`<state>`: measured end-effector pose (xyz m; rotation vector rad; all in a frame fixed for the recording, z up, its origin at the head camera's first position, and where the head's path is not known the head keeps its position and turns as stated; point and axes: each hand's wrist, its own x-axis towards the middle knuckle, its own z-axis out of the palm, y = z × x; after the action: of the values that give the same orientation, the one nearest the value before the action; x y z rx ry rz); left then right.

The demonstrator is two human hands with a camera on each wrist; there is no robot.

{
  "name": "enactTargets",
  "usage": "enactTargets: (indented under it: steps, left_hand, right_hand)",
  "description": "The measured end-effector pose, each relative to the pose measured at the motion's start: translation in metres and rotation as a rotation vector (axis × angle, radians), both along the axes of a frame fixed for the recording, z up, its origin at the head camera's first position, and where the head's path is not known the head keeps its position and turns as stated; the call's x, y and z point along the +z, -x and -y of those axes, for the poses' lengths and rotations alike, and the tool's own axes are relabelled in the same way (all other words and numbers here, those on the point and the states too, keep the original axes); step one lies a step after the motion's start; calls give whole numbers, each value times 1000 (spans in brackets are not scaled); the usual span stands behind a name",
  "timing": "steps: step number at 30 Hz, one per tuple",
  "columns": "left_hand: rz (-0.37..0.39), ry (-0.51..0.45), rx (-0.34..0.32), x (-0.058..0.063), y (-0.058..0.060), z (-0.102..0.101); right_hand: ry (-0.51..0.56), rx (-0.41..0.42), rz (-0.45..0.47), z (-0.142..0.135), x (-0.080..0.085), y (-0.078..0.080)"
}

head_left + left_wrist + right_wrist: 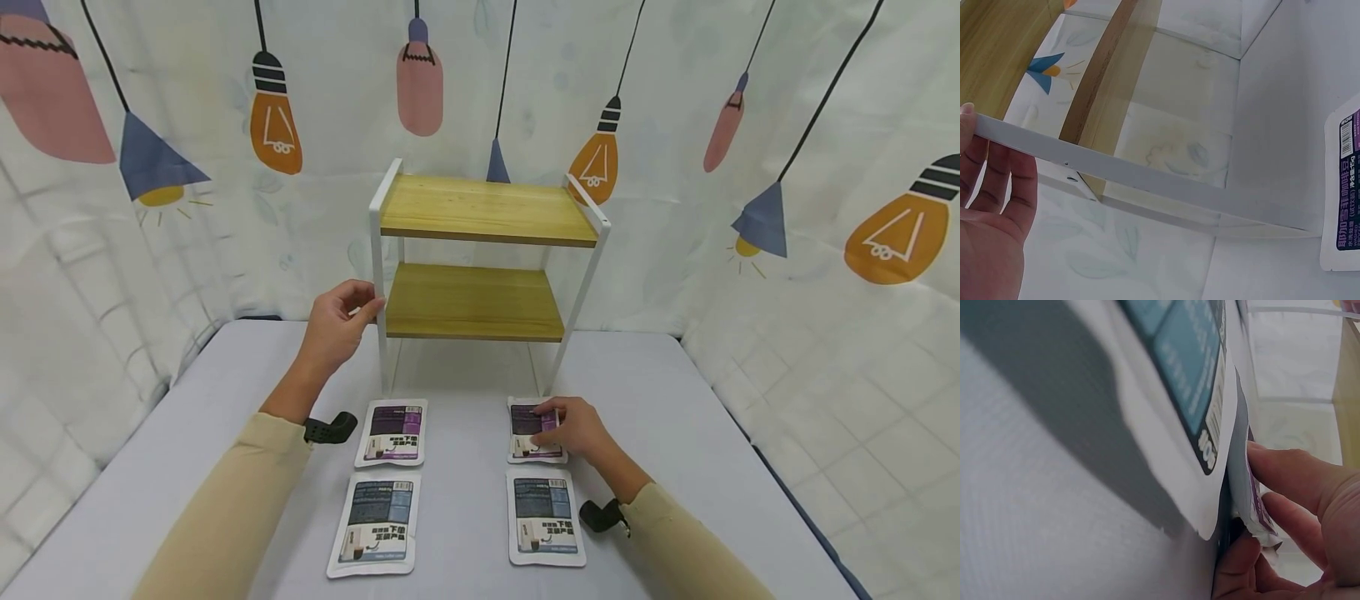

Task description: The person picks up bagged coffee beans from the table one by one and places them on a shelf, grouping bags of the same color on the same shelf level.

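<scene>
In the head view, we see a two-tier shelf (487,210) at the far part of the white surface (465,517), before a cloth (330,217) printed with lamps. The left hand (339,323) grips the shelf's left post (377,254). The right hand (576,429) pinches the right purple pouch (522,429), which lies in front of the shelf. We find the left purple pouch (392,432) across from it, with the left blue pouch (375,523) and the right blue pouch (545,518) in a nearer row.

In the left wrist view, we see the left hand curled round the post, and part of the left purple pouch at the right edge.

In the right wrist view, we see the right hand holding the right purple pouch by its edge, just beyond the right blue pouch.
</scene>
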<state>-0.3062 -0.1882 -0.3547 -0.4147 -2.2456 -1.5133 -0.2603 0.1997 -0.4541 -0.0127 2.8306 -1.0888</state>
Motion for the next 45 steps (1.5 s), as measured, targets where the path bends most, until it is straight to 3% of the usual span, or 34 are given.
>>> enactTargets:
  steps: [12, 19, 28, 37, 45]
  left_hand:
    - [4, -3, -8, 0, 0, -1]
    - [4, -8, -17, 0, 0, -1]
    - [5, -4, -14, -1, 0, -1]
    - [8, -9, -7, -1, -1, 0]
    - [-3, -27, -19, 0, 0, 0]
  right_hand:
    - [76, 5, 21, 0, -1, -3]
    - [68, -19, 4, -2, -1, -2]
    - [90, -17, 52, -9, -4, 1]
    - [217, 24, 99, -15, -2, -1]
    - [227, -16, 151, -16, -3, -2]
